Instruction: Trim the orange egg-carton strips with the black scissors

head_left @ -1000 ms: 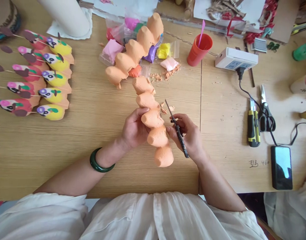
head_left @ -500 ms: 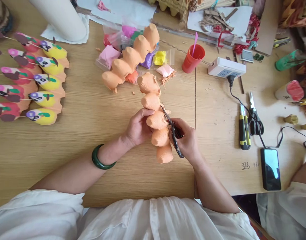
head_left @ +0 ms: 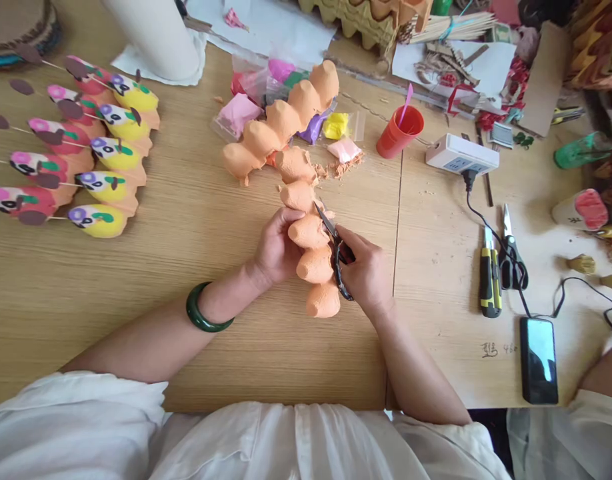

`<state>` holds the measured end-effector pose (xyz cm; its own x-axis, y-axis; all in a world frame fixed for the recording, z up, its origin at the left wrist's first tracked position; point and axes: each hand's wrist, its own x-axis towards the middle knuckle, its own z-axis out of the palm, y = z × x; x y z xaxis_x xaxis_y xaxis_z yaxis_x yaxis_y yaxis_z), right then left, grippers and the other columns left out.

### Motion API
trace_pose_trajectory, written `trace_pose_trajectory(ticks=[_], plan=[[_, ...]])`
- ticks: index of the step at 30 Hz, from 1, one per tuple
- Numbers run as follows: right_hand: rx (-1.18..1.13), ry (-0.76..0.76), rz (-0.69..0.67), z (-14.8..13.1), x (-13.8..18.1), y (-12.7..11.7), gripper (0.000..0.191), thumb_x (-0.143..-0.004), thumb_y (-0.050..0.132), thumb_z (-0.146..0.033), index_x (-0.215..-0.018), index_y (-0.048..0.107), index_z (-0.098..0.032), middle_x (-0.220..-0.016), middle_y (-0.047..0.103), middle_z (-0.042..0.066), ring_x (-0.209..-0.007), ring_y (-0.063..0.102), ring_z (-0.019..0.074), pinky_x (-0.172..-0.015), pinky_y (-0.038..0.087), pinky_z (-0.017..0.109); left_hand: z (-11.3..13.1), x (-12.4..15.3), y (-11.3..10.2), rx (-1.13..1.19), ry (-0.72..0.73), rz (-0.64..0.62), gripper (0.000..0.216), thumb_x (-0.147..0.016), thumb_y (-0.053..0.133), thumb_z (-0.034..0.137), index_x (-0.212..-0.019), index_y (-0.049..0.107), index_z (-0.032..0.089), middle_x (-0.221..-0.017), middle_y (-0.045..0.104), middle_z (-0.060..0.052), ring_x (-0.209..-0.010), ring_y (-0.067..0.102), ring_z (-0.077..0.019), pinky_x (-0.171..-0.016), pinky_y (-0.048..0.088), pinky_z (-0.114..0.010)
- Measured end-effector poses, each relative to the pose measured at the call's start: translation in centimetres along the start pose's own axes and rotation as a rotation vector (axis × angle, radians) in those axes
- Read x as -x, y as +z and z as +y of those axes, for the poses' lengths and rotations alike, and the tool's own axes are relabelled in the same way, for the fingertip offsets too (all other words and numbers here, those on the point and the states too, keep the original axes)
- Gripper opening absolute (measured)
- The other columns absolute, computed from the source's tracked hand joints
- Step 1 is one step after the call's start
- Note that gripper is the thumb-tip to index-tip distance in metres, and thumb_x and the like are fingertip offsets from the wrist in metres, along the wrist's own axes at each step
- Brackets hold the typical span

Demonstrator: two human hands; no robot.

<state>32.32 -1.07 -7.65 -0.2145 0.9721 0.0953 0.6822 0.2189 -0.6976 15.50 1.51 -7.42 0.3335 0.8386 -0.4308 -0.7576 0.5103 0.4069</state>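
Left grip (head_left: 281, 250) is holding a bumpy orange pulp egg-carton strip (head_left: 309, 231), right grip (head_left: 367, 270) is clasping black-handled metal scissors (head_left: 337, 252) at its edge (a slipping blade could be tearing it).

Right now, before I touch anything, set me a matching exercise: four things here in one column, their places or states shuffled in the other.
1. nearer orange strip
2. scissors at that strip
3. red cup
4. yellow-and-black cutter

A. has a pink stick in it
B. in the right hand
C. beside other scissors
D. in the left hand

Pairs: 1-D, 2-B, 3-A, 4-C.
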Motion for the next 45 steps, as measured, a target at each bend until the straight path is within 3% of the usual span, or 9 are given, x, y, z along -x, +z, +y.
trace_pose_trajectory(ticks=[4, 9, 18, 21, 24, 29, 34, 39, 45], plan=[[0.070, -0.038, 0.036, 0.3, 0.0, 0.4, 0.032, -0.085, 0.057, -0.023, -0.109, 0.076, -0.016, -0.071, 0.061, 0.001, -0.060, 0.044, 0.0117, -0.059, 0.039, 0.025, 0.2, 0.0, 0.1, 0.043, -0.035, 0.025, 0.019, -0.080, 0.056, 0.026, -0.082, 0.074, 0.021, -0.076, 0.076, -0.003, -0.070, 0.070, -0.0221, -0.074, 0.058, -0.034], [0.053, 0.005, 0.013, 0.2, -0.1, 0.0, 0.026, -0.084, 0.058, -0.022, -0.102, 0.077, -0.016, -0.067, 0.057, -0.001, -0.058, 0.042, 0.0111, -0.058, 0.036, 0.025, 0.0, 0.0, 0.0, 0.030, -0.058, 0.027, 0.018, -0.080, 0.058, 0.029, -0.085, 0.074, 0.022, -0.076, 0.076, -0.002, -0.070, 0.069, -0.0221, -0.073, 0.057, -0.034], [-0.308, 0.160, -0.116, -1.0, -0.1, -0.7, 0.014, -0.085, 0.059, -0.028, -0.083, 0.068, -0.017, -0.065, 0.042, -0.005, -0.060, 0.038, 0.0089, -0.058, 0.033, 0.023, 0.0, 0.1, 0.0, 0.029, -0.083, 0.043, 0.014, -0.078, 0.060, 0.030, -0.079, 0.071, 0.022, -0.074, 0.074, -0.002, -0.071, 0.067, -0.0202, -0.074, 0.055, -0.033], [-0.411, 0.183, -0.133, -0.9, -0.1, -0.5, 0.021, -0.088, 0.059, -0.033, -0.076, 0.063, -0.017, -0.065, 0.040, -0.005, -0.060, 0.036, 0.0084, -0.057, 0.033, 0.022, 0.0, 0.0, -0.2, 0.023, -0.075, 0.052, 0.013, -0.078, 0.062, 0.030, -0.079, 0.071, 0.021, -0.075, 0.075, -0.002, -0.070, 0.067, -0.0206, -0.073, 0.054, -0.033], [-0.393, 0.183, -0.123, -0.9, -0.1, -0.5, 0.018, -0.088, 0.059, -0.030, -0.089, 0.071, -0.016, -0.068, 0.050, -0.004, -0.062, 0.044, 0.0098, -0.061, 0.038, 0.024, 0.0, 0.0, -0.4, 0.003, -0.070, 0.020, 0.014, -0.078, 0.062, 0.031, -0.081, 0.073, 0.022, -0.076, 0.076, -0.003, -0.070, 0.066, -0.0224, -0.074, 0.055, -0.036], [-0.227, 0.153, -0.099, -1.1, 0.0, -0.9, 0.035, -0.083, 0.062, -0.022, -0.115, 0.076, -0.018, -0.079, 0.066, 0.001, -0.070, 0.055, 0.0136, -0.068, 0.044, 0.027, 0.0, -0.1, -0.8, -0.045, -0.087, -0.004, 0.019, -0.077, 0.063, 0.034, -0.084, 0.075, 0.022, -0.078, 0.076, -0.004, -0.073, 0.068, -0.0242, -0.076, 0.055, -0.038], [-0.154, 0.126, -0.097, -0.8, 0.1, -0.9, 0.033, -0.085, 0.060, -0.023, -0.111, 0.080, -0.017, -0.070, 0.061, -0.001, -0.062, 0.052, 0.0119, -0.063, 0.042, 0.025, 0.0, 0.3, -0.8, -0.053, -0.101, 0.023, 0.021, -0.077, 0.061, 0.034, -0.084, 0.075, 0.019, -0.079, 0.074, -0.005, -0.072, 0.069, -0.0240, -0.074, 0.055, -0.037], [-0.170, 0.114, -0.110, -0.4, 0.1, -1.0, 0.031, -0.084, 0.061, -0.023, -0.108, 0.080, -0.017, -0.066, 0.058, -0.003, -0.059, 0.051, 0.0103, -0.060, 0.040, 0.023, 0.5, 0.7, -0.3, -0.098, -0.180, 0.040, 0.020, -0.079, 0.058, 0.033, -0.081, 0.071, 0.018, -0.075, 0.071, -0.005, -0.058, 0.062, -0.0191, -0.064, 0.054, -0.034], [-0.220, 0.172, -0.155, -0.6, 0.2, -1.1, 0.025, -0.092, 0.061, -0.030, -0.102, 0.078, -0.014, -0.065, 0.050, -0.004, -0.058, 0.045, 0.0084, -0.058, 0.038, 0.021, 0.5, 0.5, -0.7, -0.050, -0.207, 0.070, 0.012, -0.081, 0.062, 0.030, -0.083, 0.067, 0.019, -0.074, 0.069, -0.004, -0.069, 0.070, -0.0216, -0.068, 0.057, -0.032]])
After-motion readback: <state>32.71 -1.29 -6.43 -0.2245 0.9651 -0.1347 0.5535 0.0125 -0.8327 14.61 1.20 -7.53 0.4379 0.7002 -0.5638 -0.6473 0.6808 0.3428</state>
